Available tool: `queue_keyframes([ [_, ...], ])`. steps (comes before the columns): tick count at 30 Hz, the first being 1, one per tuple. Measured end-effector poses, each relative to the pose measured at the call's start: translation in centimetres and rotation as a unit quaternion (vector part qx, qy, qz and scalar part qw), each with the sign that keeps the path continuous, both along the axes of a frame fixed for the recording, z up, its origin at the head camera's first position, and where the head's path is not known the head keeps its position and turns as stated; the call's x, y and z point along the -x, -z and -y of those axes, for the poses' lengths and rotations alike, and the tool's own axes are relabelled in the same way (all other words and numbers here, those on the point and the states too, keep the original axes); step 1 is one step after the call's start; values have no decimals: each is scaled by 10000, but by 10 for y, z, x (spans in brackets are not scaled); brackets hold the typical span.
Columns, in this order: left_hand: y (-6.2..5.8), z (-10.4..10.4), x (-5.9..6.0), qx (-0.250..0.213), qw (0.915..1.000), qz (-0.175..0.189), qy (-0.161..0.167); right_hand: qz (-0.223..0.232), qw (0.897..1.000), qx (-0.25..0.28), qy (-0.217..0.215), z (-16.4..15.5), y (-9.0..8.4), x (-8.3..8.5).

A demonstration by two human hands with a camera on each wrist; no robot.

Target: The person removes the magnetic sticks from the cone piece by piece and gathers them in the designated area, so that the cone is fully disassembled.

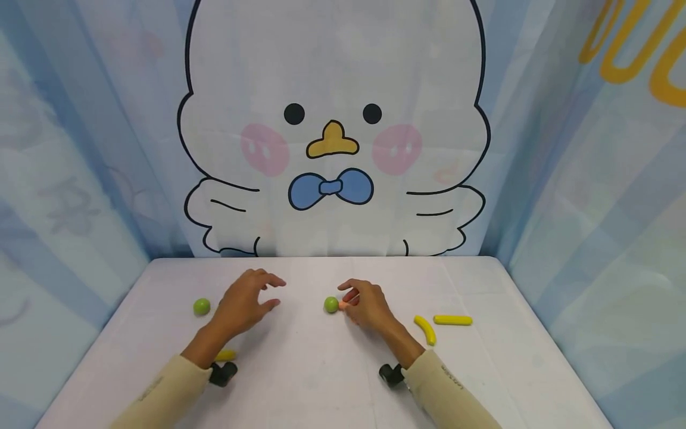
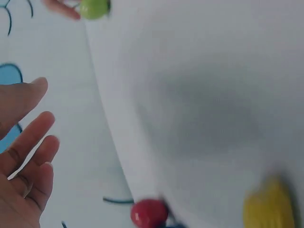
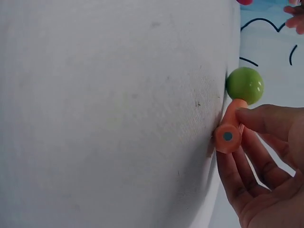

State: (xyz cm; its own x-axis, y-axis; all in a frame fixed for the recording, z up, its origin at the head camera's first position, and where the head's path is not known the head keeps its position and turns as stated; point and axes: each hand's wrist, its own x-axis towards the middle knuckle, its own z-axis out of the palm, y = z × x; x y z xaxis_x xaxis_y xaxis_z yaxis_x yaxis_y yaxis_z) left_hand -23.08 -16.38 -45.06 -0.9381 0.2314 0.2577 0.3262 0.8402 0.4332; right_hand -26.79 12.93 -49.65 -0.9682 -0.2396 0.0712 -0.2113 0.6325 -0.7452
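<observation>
- Joining pieces looks to be the step in hand: the right hand point(image 1: 370, 308) pinches a short orange stick point(image 3: 229, 128) whose far end touches a green ball point(image 1: 331, 304) at mid-table.
- The next move probably calls for a steady push along the stick.
- The left hand point(image 1: 243, 304) hovers spread and empty, between that ball and a second green ball point(image 1: 201, 307) farther left.

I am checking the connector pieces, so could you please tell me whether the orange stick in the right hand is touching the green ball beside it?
Touching. The right wrist view shows the orange stick, pinched by the right hand, ending against the green ball with no gap.
</observation>
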Motion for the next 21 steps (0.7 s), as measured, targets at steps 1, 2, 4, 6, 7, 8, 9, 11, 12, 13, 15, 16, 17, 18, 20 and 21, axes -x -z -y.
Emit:
queue_keyframes([
  [1, 2, -8, 0, -10, 9999, 121, 46, -34, 10000, 2, -60, 0, 0, 0],
  [2, 4, -16, 1, -37, 9997, 236, 106, -75, 9999, -10, -121, -1, 0, 0],
  [4, 8, -31, 3, -134, 9987, 435, 242, -74, 9997, -18, -215, -2, 0, 0],
  [6, 13, -44, 5, -221, 9975, 550, 387, 16, 9997, 9, -247, -3, 0, 0],
  [7, 15, -49, 7, -265, 9969, 571, 467, 76, 9997, 20, -234, -3, -1, 0],
  [8, 17, -54, 8, -299, 9964, 582, 537, 98, 9997, 18, -222, -3, -2, 0],
  [9, 19, -59, 9, -331, 9958, 605, 600, 98, 9997, 4, -219, -4, -2, -1],
  [11, 24, -69, 13, -344, 9949, 610, 720, 98, 9998, -19, -166, -5, -3, -1],
  [12, 27, -73, 14, -369, 9946, 620, 749, 78, 9998, -34, -154, -6, -3, -2],
  [13, 29, -77, 16, -379, 9942, 635, 774, 49, 9999, -45, -149, -6, -3, -2],
  [15, 34, -84, 20, -429, 9937, 663, 789, 4, 9998, -88, -174, -7, -3, -2],
  [16, 36, -86, 21, -446, 9936, 657, 799, 16, 9998, -91, -175, -7, -3, -3],
  [17, 37, -89, 23, -483, 9935, 664, 790, 18, 9998, -103, -197, -7, -2, -3],
  [18, 38, -91, 24, -519, 9933, 659, 795, 16, 9997, -118, -224, -7, -2, -3],
  [20, 40, -94, 26, -594, 9929, 640, 810, 40, 9995, -180, -255, -7, -2, -4],
  [21, 41, -95, 27, -624, 9927, 652, 804, 45, 9994, -232, -260, -7, -2, -4],
])
